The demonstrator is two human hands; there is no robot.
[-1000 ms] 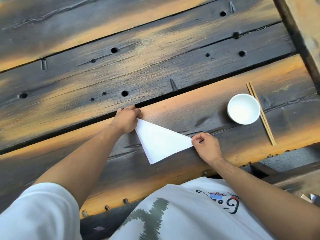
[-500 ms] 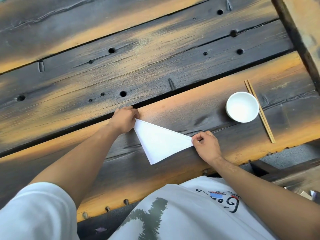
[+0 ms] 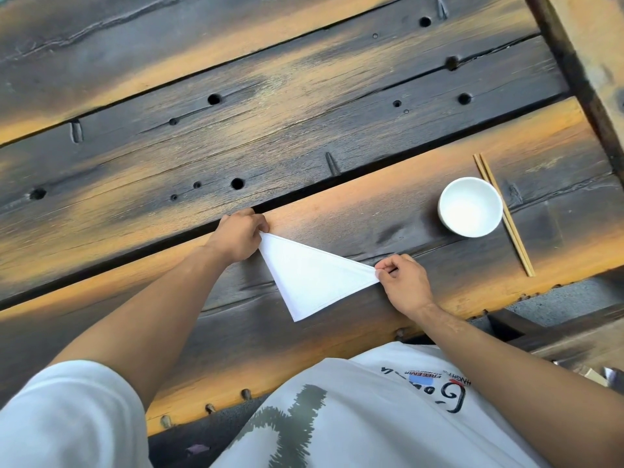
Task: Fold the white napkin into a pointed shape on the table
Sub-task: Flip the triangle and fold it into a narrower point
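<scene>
I read the left hand [image 3: 238, 236] first: its fingers are curled and its fingertips pinch the far-left corner of the white napkin [image 3: 309, 271] against the table [image 3: 304, 130]. The knuckles sit just beside the dark gap between two planks. The right hand [image 3: 403, 282] is also curled, and I see its thumb and forefinger pinching the napkin's right corner, with the remaining fingers tucked under the palm. Both forearms reach in from the bottom of the view, out of white short sleeves.

To the right of the right hand, well apart from the napkin, I note a white bowl [image 3: 470, 207] standing upright on the plank. A pair of wooden chopsticks [image 3: 503, 214] lies just beside the bowl on its right side, running diagonally toward the table's near edge; I cannot tell whether they touch the bowl. Nothing lies between the hands other than the napkin. The table is made of dark, weathered planks with orange streaks, round holes and cracks.

The napkin lies flat on the plank nearest the person, between the two hands. It is folded into a triangle: one long edge runs straight from hand to hand, and the third point is directed toward the person. A stitched hem is visible along the two near edges.
</scene>
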